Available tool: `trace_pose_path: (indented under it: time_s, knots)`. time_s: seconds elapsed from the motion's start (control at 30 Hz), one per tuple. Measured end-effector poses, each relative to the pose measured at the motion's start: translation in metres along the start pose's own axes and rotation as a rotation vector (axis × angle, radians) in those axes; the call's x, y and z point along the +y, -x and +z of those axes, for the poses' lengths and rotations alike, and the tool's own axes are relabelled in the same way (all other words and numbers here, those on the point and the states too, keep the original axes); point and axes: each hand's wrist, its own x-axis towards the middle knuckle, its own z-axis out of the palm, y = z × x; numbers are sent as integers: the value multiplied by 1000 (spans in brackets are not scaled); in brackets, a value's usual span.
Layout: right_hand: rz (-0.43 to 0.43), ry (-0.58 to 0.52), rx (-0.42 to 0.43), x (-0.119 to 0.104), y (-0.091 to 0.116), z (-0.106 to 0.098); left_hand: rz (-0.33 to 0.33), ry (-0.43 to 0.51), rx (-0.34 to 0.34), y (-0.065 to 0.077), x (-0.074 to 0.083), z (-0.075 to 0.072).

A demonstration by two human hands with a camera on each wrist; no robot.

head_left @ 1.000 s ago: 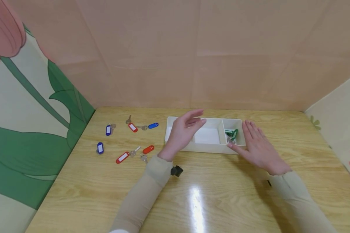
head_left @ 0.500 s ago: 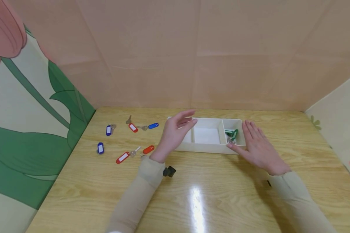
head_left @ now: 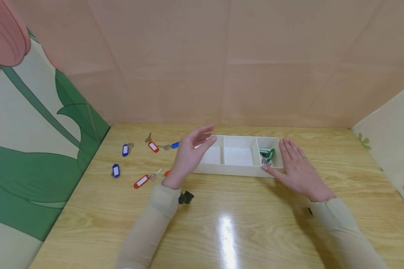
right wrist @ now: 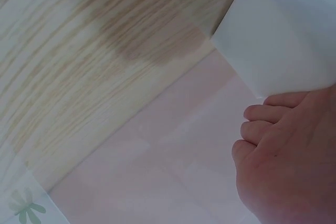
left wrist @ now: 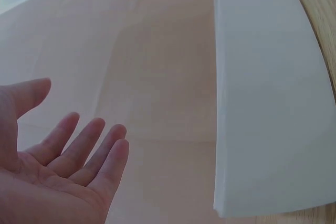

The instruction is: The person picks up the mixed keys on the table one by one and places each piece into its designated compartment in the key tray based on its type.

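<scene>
A white tray [head_left: 235,170] with three compartments lies in the head view. Green key tags [head_left: 271,154] with keys sit in its right compartment; the middle one holds nothing. My right hand [head_left: 299,172] lies along the tray's right end, fingers straight and thumb at the front corner. In the right wrist view its fingertips [right wrist: 253,113] are against the tray's wall [right wrist: 283,35]. My left hand [head_left: 186,157] hovers over the tray's left end, covering part of it. Its fingers [left wrist: 76,153] are loosely bent, with nothing in the palm, apart from the tray in the left wrist view.
Left of the tray, keys with tags lie scattered on the wooden table [head_left: 256,224]: red tags [head_left: 141,181] and blue tags [head_left: 116,170]. My left hand partly hides an orange-red tag [head_left: 167,173] and a blue tag [head_left: 175,145]. A pinkish wall [head_left: 222,74] stands behind.
My left hand has moved left along the tray, uncovering more of the left compartment and covering part of the nearest tags. The right hand and tray have stayed in place.
</scene>
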Motion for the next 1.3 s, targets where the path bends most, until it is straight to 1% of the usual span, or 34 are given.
trace_pose_path:
  time_s: [0.17, 0.37, 0.53, 0.67, 1.0, 1.3]
  knots:
    - [1, 3, -2, 0, 0, 0, 20, -2, 3, 2, 2, -7]
    - [0, 5, -8, 0, -1, -1, 8, -21, 6, 7, 5, -17]
    - [-4, 6, -5, 0, -1, -1, 12, -47, 10, 12, 6, -25]
    - [-2, 3, -3, 0, 0, 0, -4, -76, 16, 16, 7, -29]
    - [-3, 6, 3, 2, -1, 1, -8, -131, 24, 27, 5, -40]
    - [1, -2, 4, 1, -1, 2, -28, -176, 1, 34, -2, -48]
